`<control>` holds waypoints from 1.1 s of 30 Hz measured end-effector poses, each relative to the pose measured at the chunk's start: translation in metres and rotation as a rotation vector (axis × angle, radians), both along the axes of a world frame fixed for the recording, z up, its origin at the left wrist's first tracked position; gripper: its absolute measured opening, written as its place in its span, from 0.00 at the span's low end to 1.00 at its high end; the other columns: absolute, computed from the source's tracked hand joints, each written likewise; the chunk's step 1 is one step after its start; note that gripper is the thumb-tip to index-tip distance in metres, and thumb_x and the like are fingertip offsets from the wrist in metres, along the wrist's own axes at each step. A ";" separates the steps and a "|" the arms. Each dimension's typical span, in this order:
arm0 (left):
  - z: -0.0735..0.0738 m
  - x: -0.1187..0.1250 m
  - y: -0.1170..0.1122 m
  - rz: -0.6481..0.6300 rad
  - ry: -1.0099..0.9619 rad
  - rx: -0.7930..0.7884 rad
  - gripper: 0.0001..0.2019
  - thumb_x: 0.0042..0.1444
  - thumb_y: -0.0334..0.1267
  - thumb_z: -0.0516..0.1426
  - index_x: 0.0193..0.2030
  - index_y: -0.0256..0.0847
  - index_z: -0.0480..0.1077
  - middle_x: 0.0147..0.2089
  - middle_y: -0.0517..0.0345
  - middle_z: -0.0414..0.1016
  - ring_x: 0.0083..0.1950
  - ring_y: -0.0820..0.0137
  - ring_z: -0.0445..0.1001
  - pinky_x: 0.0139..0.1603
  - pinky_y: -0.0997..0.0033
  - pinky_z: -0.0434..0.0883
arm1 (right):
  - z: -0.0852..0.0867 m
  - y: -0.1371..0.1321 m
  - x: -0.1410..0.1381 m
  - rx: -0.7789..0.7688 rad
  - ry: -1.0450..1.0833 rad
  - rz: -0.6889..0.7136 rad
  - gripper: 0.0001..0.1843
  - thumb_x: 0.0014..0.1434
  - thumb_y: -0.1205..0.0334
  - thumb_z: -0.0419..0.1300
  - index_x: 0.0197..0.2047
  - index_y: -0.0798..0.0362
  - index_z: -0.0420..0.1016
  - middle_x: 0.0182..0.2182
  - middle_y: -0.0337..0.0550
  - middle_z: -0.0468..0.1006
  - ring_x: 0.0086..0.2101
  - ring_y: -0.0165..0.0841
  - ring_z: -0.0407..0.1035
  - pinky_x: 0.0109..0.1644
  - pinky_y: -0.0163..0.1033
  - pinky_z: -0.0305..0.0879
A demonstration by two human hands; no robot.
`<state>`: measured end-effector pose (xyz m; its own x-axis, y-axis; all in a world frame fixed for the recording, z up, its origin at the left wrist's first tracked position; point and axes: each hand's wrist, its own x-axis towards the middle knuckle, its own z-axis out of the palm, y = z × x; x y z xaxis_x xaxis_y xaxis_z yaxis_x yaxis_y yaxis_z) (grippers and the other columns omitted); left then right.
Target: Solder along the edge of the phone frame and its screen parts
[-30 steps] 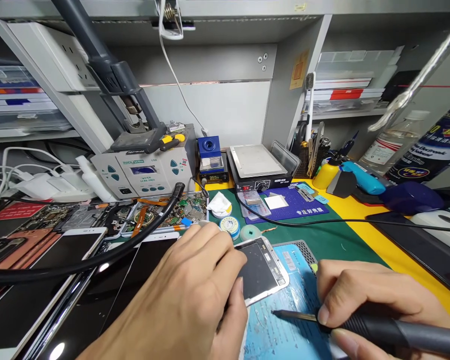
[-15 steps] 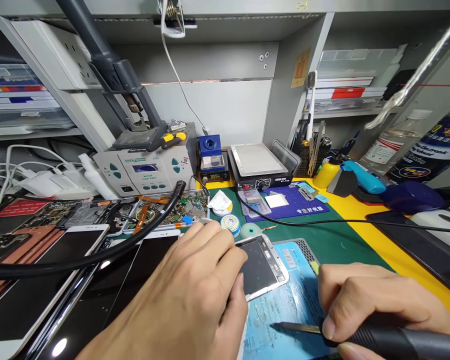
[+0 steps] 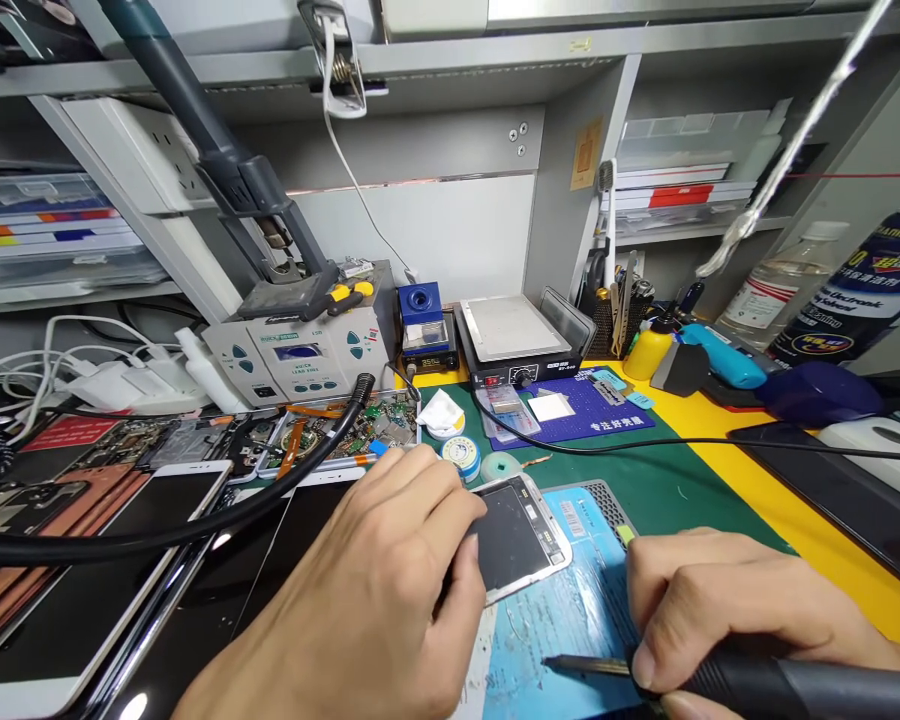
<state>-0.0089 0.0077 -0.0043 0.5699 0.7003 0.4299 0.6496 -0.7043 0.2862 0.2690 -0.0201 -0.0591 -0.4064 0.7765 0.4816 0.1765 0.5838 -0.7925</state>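
Observation:
My left hand (image 3: pixel 390 570) has its fingers curled over the left part of a phone screen assembly (image 3: pixel 514 535), dark inside with a white frame, and steadies it. Its fingertips are hidden behind the knuckles. Under the screen's right part is a light-blue work mat (image 3: pixel 562 630), scuffed and stained. In my right hand (image 3: pixel 720 610) is a soldering iron (image 3: pixel 780 682), its black handle pinched between thumb and fingers. The iron's dark tip points left, low over or touching the mat, apart from the screen.
Several phones (image 3: pixel 112 580) lie at left under a thick black hose (image 3: pixel 217 540). Behind stand a hot-air station (image 3: pixel 300 355), a blue soldering stand (image 3: pixel 420 300) and a heating plate (image 3: pixel 517 330). A thin black cable (image 3: pixel 667 442) crosses the green mat (image 3: pixel 667 485). Bottles (image 3: pixel 784 280) stand at right.
The camera view has tilted up slightly, so the shelf shows more. Both hands keep their grip; the iron's tip has hardly moved over the blue mat.

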 end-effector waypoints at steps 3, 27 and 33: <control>0.002 -0.001 0.001 0.015 -0.002 -0.008 0.10 0.65 0.27 0.54 0.43 0.37 0.77 0.39 0.52 0.74 0.42 0.61 0.70 0.48 0.51 0.70 | 0.008 0.006 0.004 0.002 -0.048 0.006 0.04 0.60 0.62 0.72 0.35 0.46 0.82 0.27 0.38 0.80 0.27 0.35 0.76 0.35 0.36 0.72; -0.004 -0.005 0.012 0.038 -0.022 0.025 0.10 0.66 0.29 0.53 0.45 0.36 0.76 0.39 0.52 0.74 0.42 0.62 0.69 0.44 0.57 0.66 | 0.034 0.024 -0.002 -0.569 -0.218 0.012 0.05 0.58 0.63 0.69 0.30 0.52 0.81 0.23 0.36 0.76 0.24 0.29 0.62 0.26 0.32 0.57; -0.003 -0.005 0.010 0.032 -0.024 0.026 0.09 0.66 0.28 0.53 0.44 0.36 0.76 0.39 0.52 0.74 0.42 0.62 0.68 0.44 0.58 0.65 | 0.035 0.024 -0.002 -0.560 -0.224 0.012 0.07 0.58 0.61 0.69 0.29 0.51 0.82 0.23 0.37 0.77 0.25 0.31 0.65 0.27 0.33 0.59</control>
<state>-0.0136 0.0179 -0.0077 0.5365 0.7066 0.4614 0.6653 -0.6905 0.2840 0.2666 0.0035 -0.0242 -0.4611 0.8820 -0.0977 0.3708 0.0915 -0.9242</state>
